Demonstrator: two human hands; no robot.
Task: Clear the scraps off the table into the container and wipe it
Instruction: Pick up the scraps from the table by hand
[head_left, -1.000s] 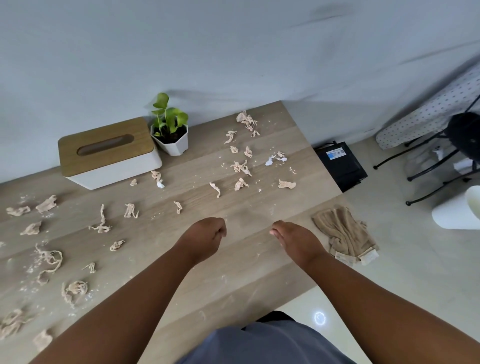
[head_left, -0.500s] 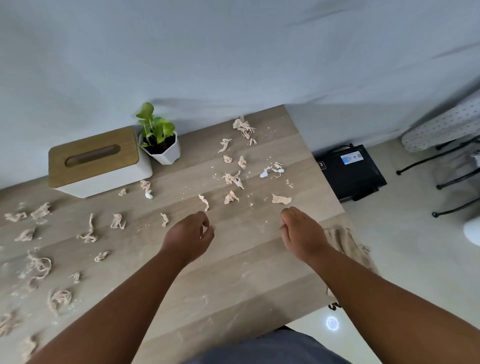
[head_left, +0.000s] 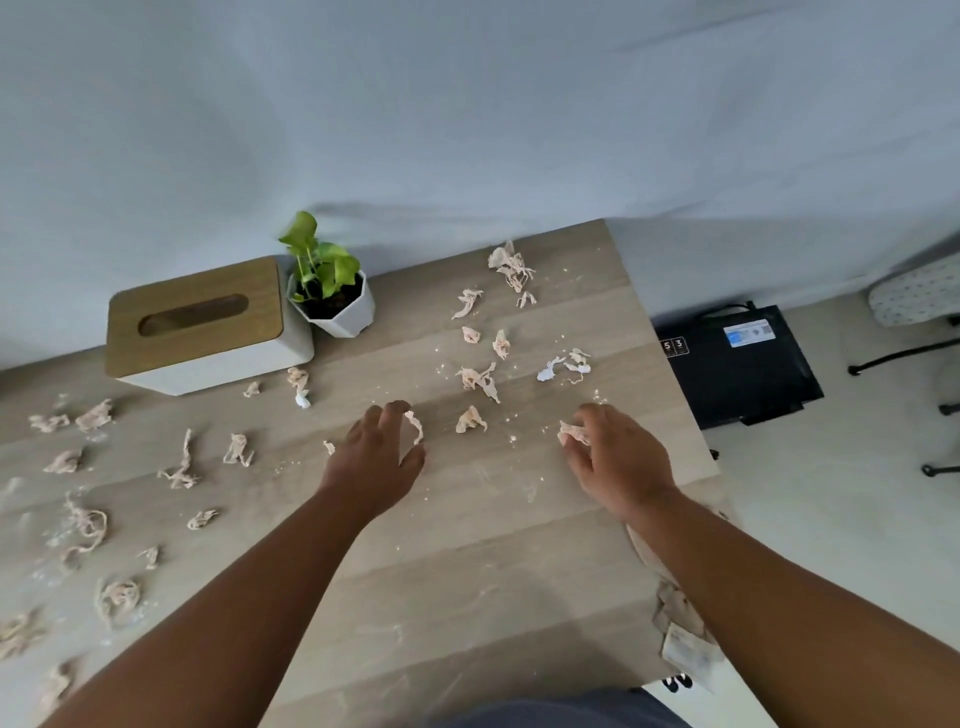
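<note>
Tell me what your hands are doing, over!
Left hand reaching a scrap. Right hand pinching another scrap. Many scraps remain on table. Nothing blocking.

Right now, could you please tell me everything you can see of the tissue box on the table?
The tissue box is a rectangular white container with a flat, wood-look lid that has a long oval slot in its middle; no tissue shows through it. It stands upright at the back left of the table, close to the wall. The small white plant pot sits right against its right end, though actual contact is unclear. Scraps lie just in front of it. Neither hand touches it.
</note>
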